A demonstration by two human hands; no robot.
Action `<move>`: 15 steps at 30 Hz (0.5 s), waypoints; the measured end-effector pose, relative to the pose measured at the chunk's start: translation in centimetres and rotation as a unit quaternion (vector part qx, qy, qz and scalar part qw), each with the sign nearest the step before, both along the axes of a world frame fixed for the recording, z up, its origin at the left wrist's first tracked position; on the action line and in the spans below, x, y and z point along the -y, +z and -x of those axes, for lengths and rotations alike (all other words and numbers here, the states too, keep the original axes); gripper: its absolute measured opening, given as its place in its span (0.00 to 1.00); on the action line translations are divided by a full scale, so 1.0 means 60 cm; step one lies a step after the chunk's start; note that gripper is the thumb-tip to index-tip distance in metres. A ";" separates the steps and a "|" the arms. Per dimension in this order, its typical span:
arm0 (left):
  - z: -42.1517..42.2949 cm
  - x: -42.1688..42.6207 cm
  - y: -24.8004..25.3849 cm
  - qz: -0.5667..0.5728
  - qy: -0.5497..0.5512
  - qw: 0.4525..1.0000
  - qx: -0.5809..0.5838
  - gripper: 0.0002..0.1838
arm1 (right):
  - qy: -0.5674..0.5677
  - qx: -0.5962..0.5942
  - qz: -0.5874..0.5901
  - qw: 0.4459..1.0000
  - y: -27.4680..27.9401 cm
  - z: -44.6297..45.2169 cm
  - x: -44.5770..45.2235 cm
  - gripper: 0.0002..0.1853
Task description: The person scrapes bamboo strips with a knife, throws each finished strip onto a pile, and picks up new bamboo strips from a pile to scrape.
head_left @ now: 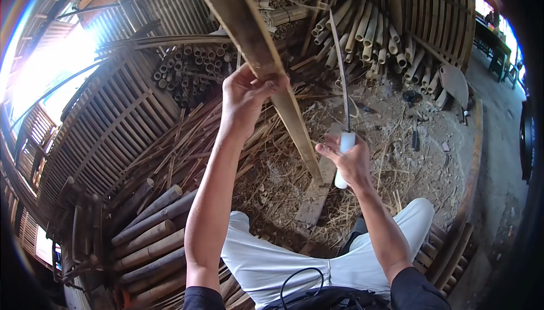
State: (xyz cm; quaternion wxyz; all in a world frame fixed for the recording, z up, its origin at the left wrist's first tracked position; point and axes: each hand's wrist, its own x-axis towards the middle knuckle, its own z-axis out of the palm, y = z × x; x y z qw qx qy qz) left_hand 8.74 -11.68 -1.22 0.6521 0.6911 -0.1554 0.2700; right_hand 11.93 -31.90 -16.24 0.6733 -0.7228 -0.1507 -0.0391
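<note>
My left hand is closed around a long split bamboo slat. The slat slants from the top of the view down to its lower end, which meets or overlaps a wooden board on the ground. To the right, my right hand holds a long-bladed knife by its white handle, thumb pointing toward the slat. The narrow blade points up and away, apart from the slat. Part of the handle is hidden behind my fingers.
Bamboo poles lie stacked at my left, beside loose split strips. More cut poles are piled at the back. Slatted bamboo panels lean at the left. Shavings litter the dirt floor around my legs.
</note>
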 end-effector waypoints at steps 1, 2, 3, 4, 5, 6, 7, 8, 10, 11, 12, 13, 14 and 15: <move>0.002 0.013 0.005 -0.007 0.001 1.000 0.009 0.14 | -0.001 0.017 0.014 1.000 0.011 -0.003 -0.006 0.28; 0.003 0.022 0.011 -0.017 -0.003 1.000 -0.004 0.13 | -0.002 0.034 0.028 0.999 0.023 -0.005 -0.012 0.28; 0.004 0.031 0.015 -0.025 -0.013 1.000 -0.015 0.13 | -0.003 0.050 0.042 0.998 0.033 -0.009 -0.016 0.27; 0.005 0.040 0.018 -0.032 -0.022 0.999 -0.025 0.13 | 0.003 0.103 0.010 0.995 0.029 -0.024 -0.028 0.26; 0.003 0.047 0.020 -0.040 -0.031 0.998 -0.037 0.12 | -0.004 0.099 0.017 0.995 0.035 -0.028 -0.030 0.25; -0.001 0.056 0.018 -0.054 -0.034 0.998 -0.029 0.11 | -0.011 0.094 0.022 0.995 0.047 -0.027 -0.032 0.23; -0.001 0.066 0.020 -0.080 -0.032 0.996 -0.033 0.11 | -0.019 0.088 0.028 0.996 0.056 -0.025 -0.033 0.22; -0.003 0.074 0.023 -0.089 -0.030 0.994 -0.047 0.12 | -0.026 0.081 0.033 0.996 0.064 -0.026 -0.034 0.20; 0.002 0.089 0.030 -0.136 0.022 0.990 -0.014 0.12 | -0.038 0.088 0.008 0.995 0.072 -0.031 -0.033 0.18; 0.004 0.089 0.024 -0.162 0.080 0.983 0.026 0.12 | -0.045 0.091 -0.004 0.995 0.075 -0.035 -0.031 0.16; 0.004 0.089 0.014 -0.188 0.137 0.970 0.065 0.12 | -0.070 0.079 -0.008 0.994 0.072 -0.042 -0.027 0.16; 0.005 0.089 0.003 -0.213 0.193 0.952 0.105 0.12 | -0.094 0.068 -0.012 0.993 0.071 -0.051 -0.022 0.16; 0.016 0.074 -0.011 -0.228 0.178 0.954 0.083 0.11 | -0.119 0.035 -0.039 0.992 0.075 -0.057 -0.013 0.15; 0.036 0.064 -0.018 -0.236 0.170 0.957 -0.014 0.11 | -0.141 0.003 -0.066 0.988 0.085 -0.061 -0.002 0.15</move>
